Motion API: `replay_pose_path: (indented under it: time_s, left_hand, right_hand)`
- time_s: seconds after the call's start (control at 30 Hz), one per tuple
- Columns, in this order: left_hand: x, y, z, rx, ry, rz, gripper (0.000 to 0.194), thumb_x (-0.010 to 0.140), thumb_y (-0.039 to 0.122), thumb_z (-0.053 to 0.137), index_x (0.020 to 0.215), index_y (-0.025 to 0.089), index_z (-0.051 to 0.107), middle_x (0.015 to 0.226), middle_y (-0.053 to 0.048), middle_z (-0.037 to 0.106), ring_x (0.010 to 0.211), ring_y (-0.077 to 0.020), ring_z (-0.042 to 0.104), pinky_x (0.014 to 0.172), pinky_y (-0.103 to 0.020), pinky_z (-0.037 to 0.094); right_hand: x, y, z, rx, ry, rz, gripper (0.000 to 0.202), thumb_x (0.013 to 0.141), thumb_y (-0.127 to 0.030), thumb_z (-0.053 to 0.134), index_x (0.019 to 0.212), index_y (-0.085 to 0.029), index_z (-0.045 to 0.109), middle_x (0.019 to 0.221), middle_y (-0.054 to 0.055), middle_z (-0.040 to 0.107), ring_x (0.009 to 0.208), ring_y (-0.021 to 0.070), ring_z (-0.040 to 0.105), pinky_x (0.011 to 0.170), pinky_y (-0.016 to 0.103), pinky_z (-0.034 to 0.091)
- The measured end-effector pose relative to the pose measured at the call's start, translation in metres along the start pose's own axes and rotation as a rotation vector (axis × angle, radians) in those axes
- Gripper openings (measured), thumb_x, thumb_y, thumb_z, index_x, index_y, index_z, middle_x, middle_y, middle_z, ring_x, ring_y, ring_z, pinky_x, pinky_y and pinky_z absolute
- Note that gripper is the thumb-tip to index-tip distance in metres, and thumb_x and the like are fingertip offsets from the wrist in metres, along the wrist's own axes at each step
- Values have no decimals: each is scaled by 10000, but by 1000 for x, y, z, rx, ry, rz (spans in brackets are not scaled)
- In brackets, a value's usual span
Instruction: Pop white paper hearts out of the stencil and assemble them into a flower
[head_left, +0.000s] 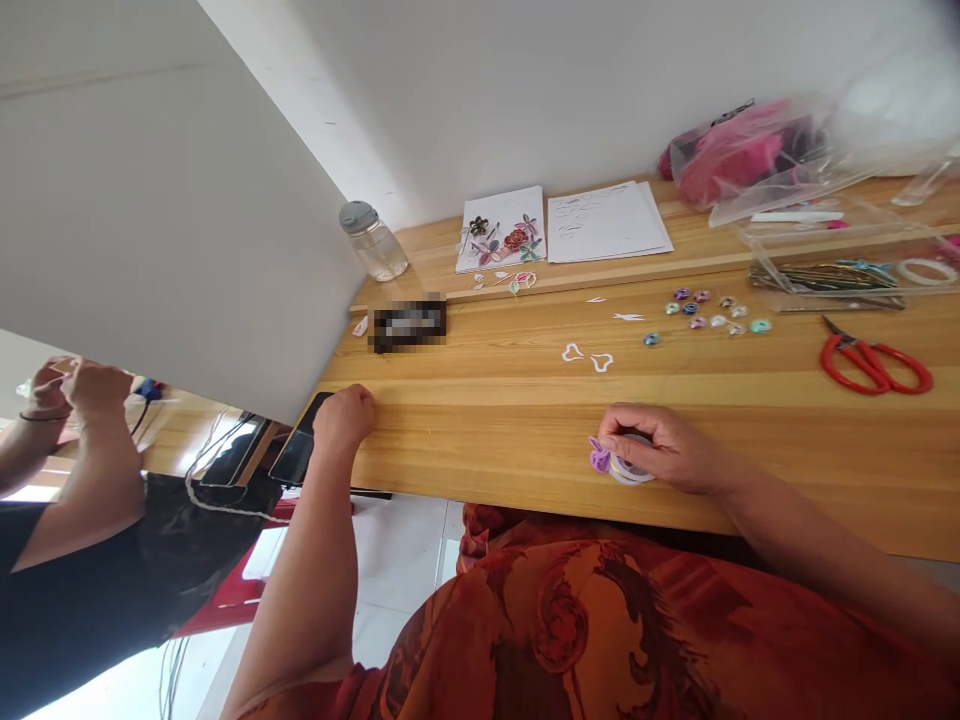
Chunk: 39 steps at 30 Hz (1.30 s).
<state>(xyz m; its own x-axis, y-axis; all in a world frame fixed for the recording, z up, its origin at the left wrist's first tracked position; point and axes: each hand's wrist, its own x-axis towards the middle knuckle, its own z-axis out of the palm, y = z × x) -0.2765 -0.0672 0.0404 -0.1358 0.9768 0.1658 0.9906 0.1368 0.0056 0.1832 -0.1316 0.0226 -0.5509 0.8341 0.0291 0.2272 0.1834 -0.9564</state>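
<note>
My right hand (664,448) rests near the table's front edge, its thumb and fingers closed around a white roll of tape (632,477). A small purple looped flower (599,456) touches the roll and the fingertips; whether it is pinched too is unclear. To the left, my left hand (345,415) lies curled on the table beside a black phone (298,448). Its fingertips are hidden, so anything inside cannot be made out. Two white cut-out outlines (601,362) lie beyond the right hand, with small white pointed scraps (628,317) behind them.
Red-handled scissors (874,362) and several coloured beads (697,322) lie at right. Behind are a clear plastic tray (832,283), paper sheets (607,222), flower ornaments (516,240) and a lidded bottle (375,245). A grey partition (187,200) separates another person's hands (86,385) at left.
</note>
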Motion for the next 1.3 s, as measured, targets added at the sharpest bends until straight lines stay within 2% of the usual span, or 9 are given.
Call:
replay_pose_path:
  time_s: [0.1,0.17,0.27,0.37,0.53,0.7,0.8,1.13,1.3]
  left_hand:
    - [9,29,-1,-10,38,113,263,795,69,479,931,123,697,799,-100,674,828,-255,604,787,-392,449]
    - [11,70,1,-53,22,266,350,805,40,462,1025,154,709,964,-104,699,949,-245,603,874,-360,456]
    - [4,146,4,-122,-43,694,496,851,10,406,1251,179,646,1087,-111,669,1047,-236,558,929,-342,453]
    - [-8,204,4,-37,-56,882,563,915,51,394,1427,264,491,1141,-97,621,1063,-244,522,883,-359,462]
    - [-19,234,6,73,-27,962,467,984,175,383,1441,233,451,1128,-114,588,1050,-260,513,885,-397,444]
    - [-23,226,7,96,-15,943,460,982,175,380,1428,247,465,1144,-115,574,1063,-262,505,904,-408,419]
    - [-20,206,10,107,12,888,478,970,164,402,1434,264,458,1129,-107,577,1065,-264,500,912,-408,405]
    - [25,57,18,248,-46,197,482,951,147,364,1383,247,555,1110,-172,604,1117,-344,498,912,-490,408]
    - [51,16,17,137,-43,0,521,901,72,398,1362,226,586,1201,-174,611,1186,-334,505,955,-474,430]
  right_hand:
    - [-1,-2,-1,-31,2,-6,265,933,-382,574,773,-184,648,763,58,691,665,161,597,616,287,447]
    - [-1,-2,-1,-45,6,-4,255,933,-373,571,781,-184,650,767,58,692,672,164,600,619,287,443]
    - [-2,0,-1,-62,14,-8,256,935,-368,565,779,-178,637,750,46,668,655,147,571,608,272,430]
    - [-2,2,-1,-76,40,-6,266,925,-373,570,761,-171,621,712,30,629,620,128,524,586,257,409]
    - [0,3,-1,-106,49,-13,264,917,-371,572,748,-172,611,707,23,603,616,122,501,585,251,402]
    - [1,1,-1,-102,35,-9,282,918,-386,577,740,-171,618,717,39,621,627,131,520,593,258,416]
    - [0,1,-2,-75,19,10,289,937,-395,563,767,-170,626,749,49,649,638,131,543,601,257,425]
    - [0,9,-2,-27,-1,77,337,939,-461,568,788,-170,645,757,72,663,628,141,551,578,270,428]
    - [0,13,-1,12,-2,127,366,926,-513,567,807,-176,645,757,65,652,610,140,534,560,271,424]
